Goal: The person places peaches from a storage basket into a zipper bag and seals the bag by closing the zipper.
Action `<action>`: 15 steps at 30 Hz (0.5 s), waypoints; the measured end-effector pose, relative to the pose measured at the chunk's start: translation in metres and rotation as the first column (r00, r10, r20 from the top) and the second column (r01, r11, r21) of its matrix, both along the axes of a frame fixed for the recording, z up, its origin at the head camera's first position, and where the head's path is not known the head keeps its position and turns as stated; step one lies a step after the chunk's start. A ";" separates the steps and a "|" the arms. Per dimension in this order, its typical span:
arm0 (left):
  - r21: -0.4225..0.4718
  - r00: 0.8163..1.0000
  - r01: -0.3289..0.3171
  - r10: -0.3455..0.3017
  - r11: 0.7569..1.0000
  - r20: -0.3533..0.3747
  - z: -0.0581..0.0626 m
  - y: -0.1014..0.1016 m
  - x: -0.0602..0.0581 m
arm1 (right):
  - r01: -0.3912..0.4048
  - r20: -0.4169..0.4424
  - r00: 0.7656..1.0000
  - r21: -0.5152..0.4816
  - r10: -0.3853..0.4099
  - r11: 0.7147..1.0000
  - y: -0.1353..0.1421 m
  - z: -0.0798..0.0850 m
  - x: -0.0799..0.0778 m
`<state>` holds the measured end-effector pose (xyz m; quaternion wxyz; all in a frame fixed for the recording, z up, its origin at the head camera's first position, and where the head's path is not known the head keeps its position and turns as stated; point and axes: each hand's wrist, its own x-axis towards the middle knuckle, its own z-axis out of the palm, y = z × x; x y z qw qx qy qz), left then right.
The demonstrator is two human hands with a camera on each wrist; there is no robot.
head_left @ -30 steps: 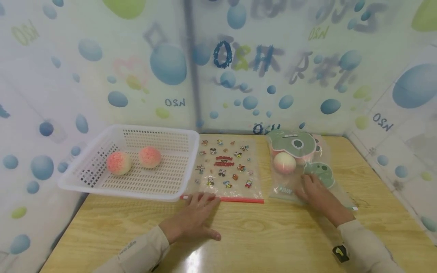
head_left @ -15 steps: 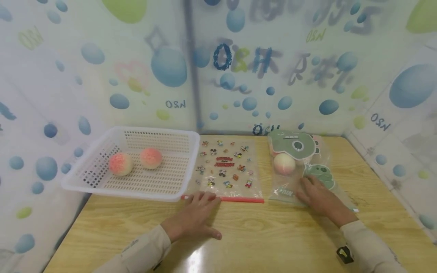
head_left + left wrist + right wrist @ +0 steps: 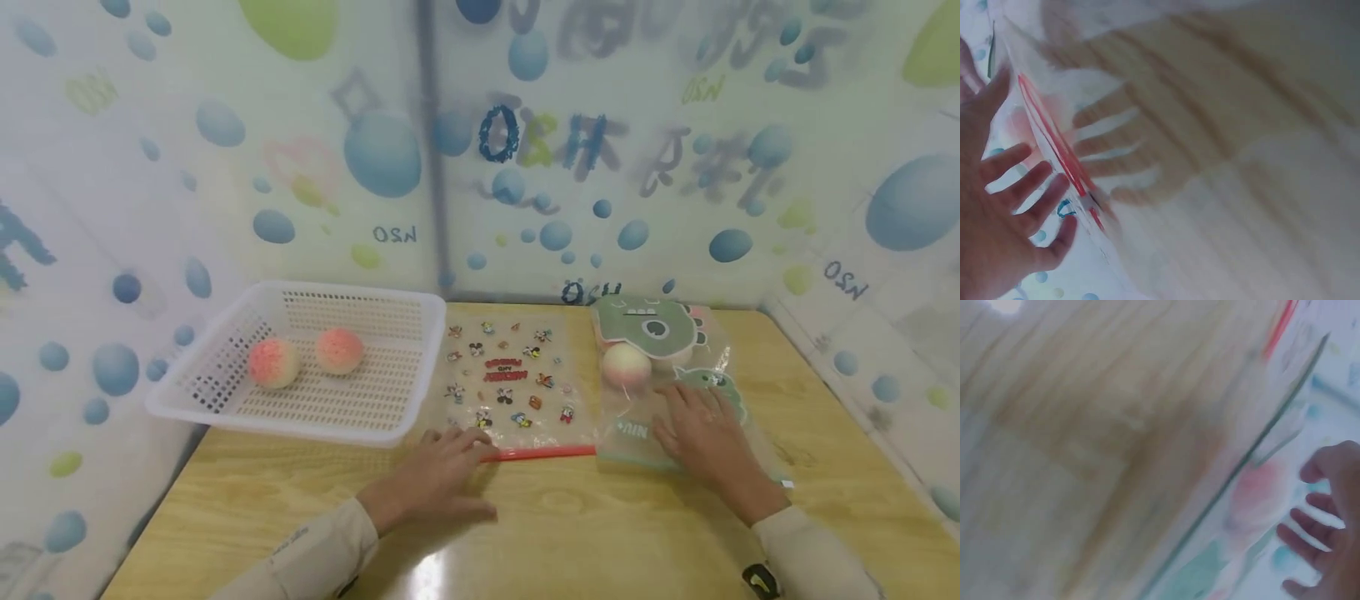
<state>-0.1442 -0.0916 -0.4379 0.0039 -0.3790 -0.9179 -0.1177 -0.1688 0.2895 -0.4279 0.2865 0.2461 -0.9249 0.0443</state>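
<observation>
My left hand (image 3: 431,479) is at the left end of the red slider edge of a clear zip bag (image 3: 506,379) printed with small cartoon figures. In the left wrist view its fingers (image 3: 1029,187) are spread and slightly bent. My right hand (image 3: 705,437) lies over the near part of another clear zip bag (image 3: 637,425), printed with green dinosaurs. Its fingers look loosely spread in the right wrist view. Inside the dinosaur bag is a pink-and-cream peach-like ball (image 3: 627,367), with another partly hidden behind the print.
A white slotted plastic basket (image 3: 390,358) stands at the left of the wooden table (image 3: 570,533), holding two peach-like balls, one speckled pink (image 3: 273,363) and one pinker (image 3: 340,351). A bubble-patterned wall hanging (image 3: 495,217) closes off the back and sides.
The cartoon-printed bag's red edge has shifted nearer me and to the right, and the dinosaur bag's near edge has also come nearer. My right fingers have straightened; the view has shifted slightly.
</observation>
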 end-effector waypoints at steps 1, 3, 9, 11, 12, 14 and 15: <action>-0.002 0.999 -0.005 0.004 1.000 -0.042 0.001 0.000 -0.001 | -0.034 -0.028 0.999 -0.002 0.034 0.999 -0.008 0.003 0.001; -0.004 0.992 -0.020 0.020 1.000 -0.127 0.003 -0.001 -0.002 | -0.117 -0.037 0.992 0.001 0.117 0.993 -0.026 0.010 0.004; -0.059 0.971 -0.055 0.039 0.997 -0.237 0.005 -0.004 -0.007 | -0.253 0.169 0.956 0.070 0.238 0.965 -0.076 0.012 0.015; -0.068 0.975 -0.054 0.038 0.996 -0.219 0.003 -0.005 -0.006 | -0.266 0.191 0.951 0.107 0.243 0.958 -0.085 0.006 0.014; -0.070 0.976 -0.050 0.034 0.996 -0.214 0.003 -0.006 -0.006 | -0.267 0.197 0.951 0.124 0.240 0.956 -0.089 0.003 0.013; -0.077 0.977 -0.046 0.029 0.996 -0.213 0.001 -0.007 -0.005 | -0.271 0.212 0.948 0.155 0.236 0.950 -0.093 -0.004 0.010; -0.084 0.976 -0.043 0.024 0.996 -0.218 0.000 -0.008 -0.005 | -0.273 0.222 0.947 0.165 0.234 0.948 -0.095 -0.007 0.008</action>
